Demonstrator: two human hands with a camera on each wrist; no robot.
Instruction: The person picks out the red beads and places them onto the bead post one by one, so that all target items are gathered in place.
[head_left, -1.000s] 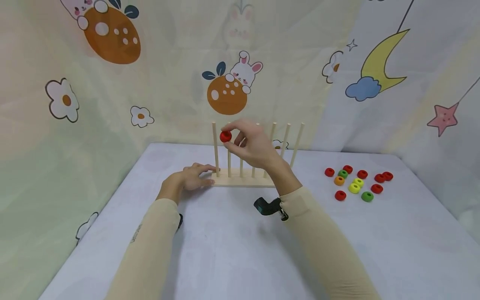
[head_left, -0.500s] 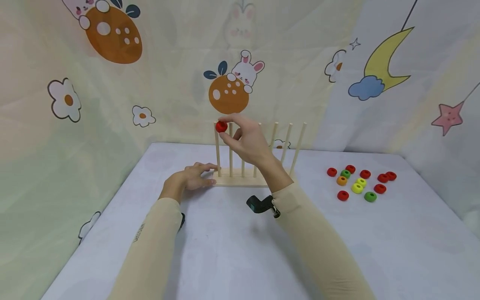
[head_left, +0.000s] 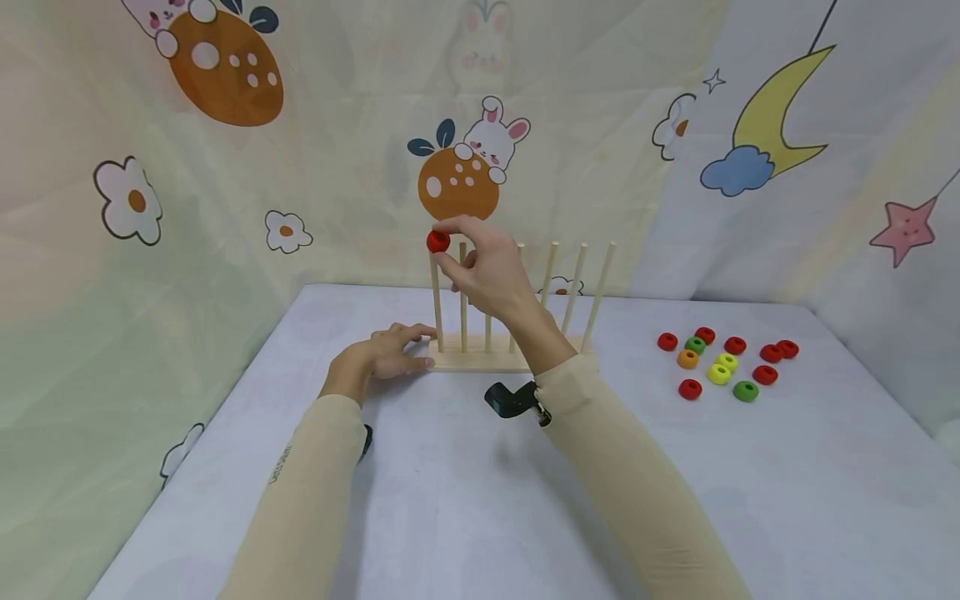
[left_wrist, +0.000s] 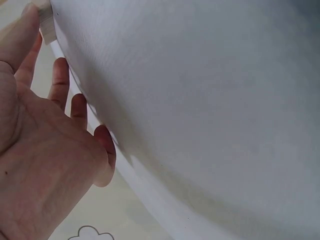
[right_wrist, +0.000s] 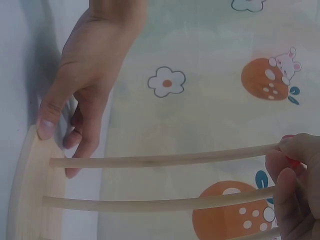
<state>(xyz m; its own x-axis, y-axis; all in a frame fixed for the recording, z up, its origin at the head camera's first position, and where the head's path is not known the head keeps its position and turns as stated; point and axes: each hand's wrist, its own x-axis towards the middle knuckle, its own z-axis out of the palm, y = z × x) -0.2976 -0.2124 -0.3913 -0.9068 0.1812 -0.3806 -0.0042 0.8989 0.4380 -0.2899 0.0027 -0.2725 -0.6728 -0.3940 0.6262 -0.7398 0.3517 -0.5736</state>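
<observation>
A wooden peg rack [head_left: 480, 360] stands at the back middle of the table, with a row of upright pegs on a flat base. My right hand [head_left: 491, 267] pinches a red bead [head_left: 437, 242] between thumb and fingertips at the top of the leftmost peg [head_left: 437, 304]. Whether the peg tip is inside the bead's hole, I cannot tell. My left hand [head_left: 382, 352] holds the left end of the base, thumb at the front and index finger behind, as the right wrist view shows. In the left wrist view only a corner of the base [left_wrist: 47, 22] appears, past the thumb.
Loose beads lie scattered on the right of the table: several red ones [head_left: 765, 375], two green ones [head_left: 746, 392], two yellow ones [head_left: 718, 374] and an orange one [head_left: 687, 359]. A printed cloth [head_left: 345, 167] hangs behind the table.
My right hand has carried the red bead up and to the left, from beside the leftmost peg to its top. The left hand stays on the base.
</observation>
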